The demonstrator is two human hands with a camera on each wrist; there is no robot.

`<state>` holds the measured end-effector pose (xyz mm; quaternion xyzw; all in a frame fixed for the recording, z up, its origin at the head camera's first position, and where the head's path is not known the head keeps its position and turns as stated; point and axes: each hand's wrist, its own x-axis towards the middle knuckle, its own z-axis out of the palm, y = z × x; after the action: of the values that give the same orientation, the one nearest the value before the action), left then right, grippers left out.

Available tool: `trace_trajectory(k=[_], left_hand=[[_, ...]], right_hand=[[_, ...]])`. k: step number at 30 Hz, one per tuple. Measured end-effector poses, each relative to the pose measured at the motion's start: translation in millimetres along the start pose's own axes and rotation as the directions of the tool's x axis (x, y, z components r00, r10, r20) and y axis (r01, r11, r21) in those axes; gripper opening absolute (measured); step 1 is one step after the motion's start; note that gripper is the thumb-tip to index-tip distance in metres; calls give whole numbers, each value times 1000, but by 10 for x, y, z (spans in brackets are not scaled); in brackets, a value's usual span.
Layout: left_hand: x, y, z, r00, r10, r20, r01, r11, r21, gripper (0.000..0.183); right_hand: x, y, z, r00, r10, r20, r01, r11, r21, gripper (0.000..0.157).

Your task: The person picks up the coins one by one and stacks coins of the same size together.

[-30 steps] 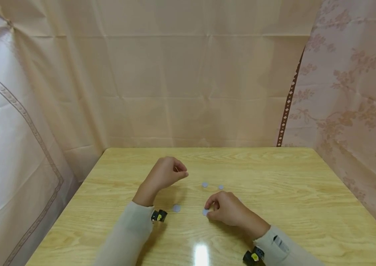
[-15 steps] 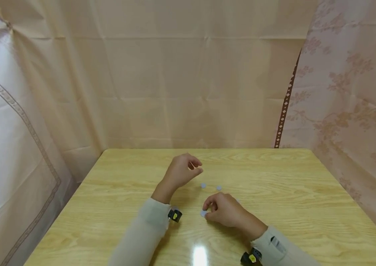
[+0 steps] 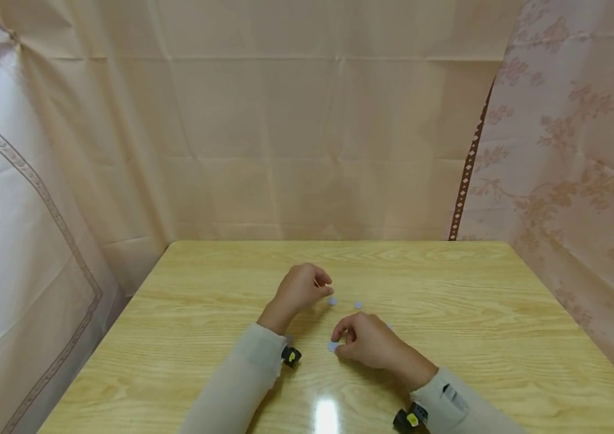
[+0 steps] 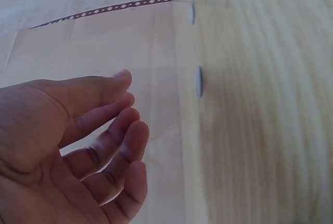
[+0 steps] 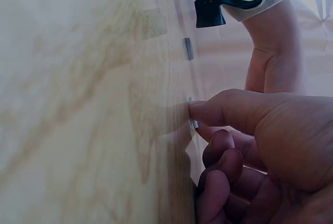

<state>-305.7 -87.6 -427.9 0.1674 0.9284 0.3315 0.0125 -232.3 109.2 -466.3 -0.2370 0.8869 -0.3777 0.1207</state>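
Several small, flat whitish discs lie on the wooden table (image 3: 448, 361). My right hand (image 3: 363, 342) pinches one disc (image 3: 332, 346) at the tabletop between thumb and forefinger; the right wrist view shows this disc (image 5: 195, 124) edge-on, partly hidden by the thumb. My left hand (image 3: 298, 289) hovers farther back, its fingers loosely curled and its thumb near the forefinger, with nothing between them in the left wrist view. Its fingertips come close to a far disc (image 3: 332, 301). Right of that lies another disc (image 3: 358, 305).
A disc (image 3: 389, 327) peeks out behind the right hand. Another disc (image 5: 188, 48) is mostly covered by the left wrist in the head view. Dark straps with a yellow-marked mount (image 3: 292, 357) sit at both wrists. Beige curtains (image 3: 307, 120) hang behind the table.
My left hand has moved right, rising a little and then lowering toward the far disc; its wrist now covers most of the near-left disc. The right hand has stayed at its disc.
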Motion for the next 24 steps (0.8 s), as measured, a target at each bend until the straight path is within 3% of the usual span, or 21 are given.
trace_trajectory(k=[14,24], left_hand=[[-1,17,155,998,-34,48,31,997,65,20],[-46,-11,183,985,-138,99,134,990,47,24]], right_hand=[[-17,-21,7,1000,4,3,-4,1000,12,7],[-1,-22,5,1000,1,-4,-1,1000,14,7]])
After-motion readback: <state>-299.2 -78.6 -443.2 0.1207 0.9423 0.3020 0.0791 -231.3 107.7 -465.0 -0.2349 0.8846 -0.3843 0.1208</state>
